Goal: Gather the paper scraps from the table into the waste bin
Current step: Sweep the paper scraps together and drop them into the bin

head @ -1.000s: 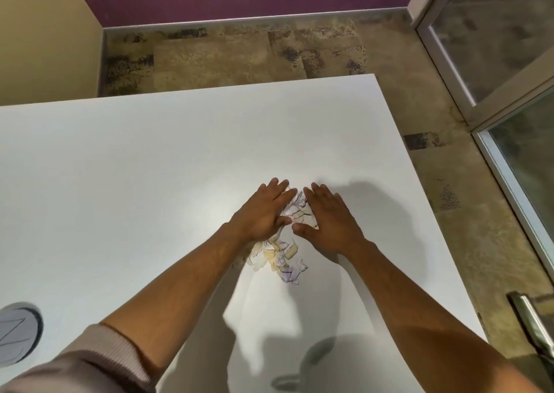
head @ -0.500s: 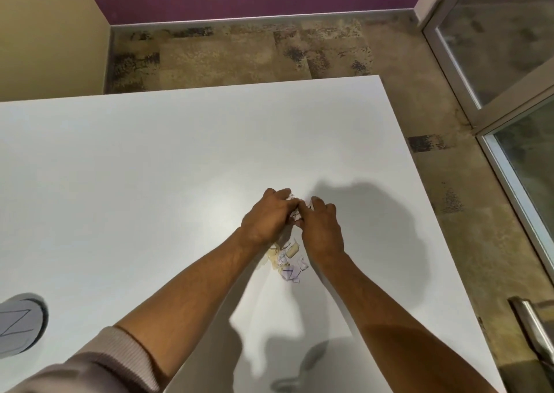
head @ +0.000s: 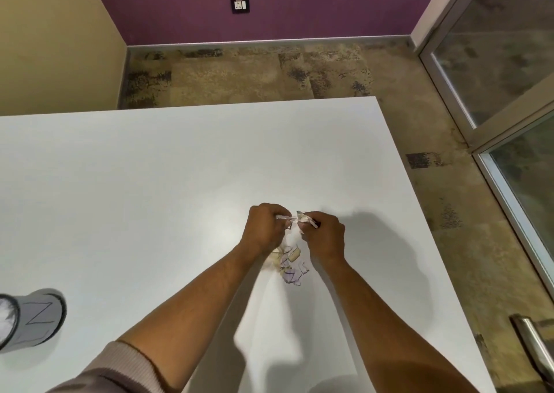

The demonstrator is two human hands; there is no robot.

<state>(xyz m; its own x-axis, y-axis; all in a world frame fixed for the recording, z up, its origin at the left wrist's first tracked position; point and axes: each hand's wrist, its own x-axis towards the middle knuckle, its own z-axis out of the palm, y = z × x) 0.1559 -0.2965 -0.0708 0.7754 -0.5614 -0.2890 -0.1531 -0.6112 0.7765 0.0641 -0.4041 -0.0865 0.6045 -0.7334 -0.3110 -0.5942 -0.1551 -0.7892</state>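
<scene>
A small heap of torn paper scraps, white, yellow and lilac, lies on the white table just below my wrists. My left hand is curled and grips some scraps, whose edges stick out between the fingers. My right hand is curled beside it and also grips scraps. The two fists are a little apart, raised just above the heap. A grey waste bin stands at the table's left edge, partly cut off by the frame.
The table's right edge runs diagonally near my right arm, with patterned floor beyond it. A glass door and a metal handle are on the right. Purple and beige walls stand at the back.
My hands lay flat over the scraps, then closed into fists round some of them and drew slightly apart. The heap on the table is smaller.
</scene>
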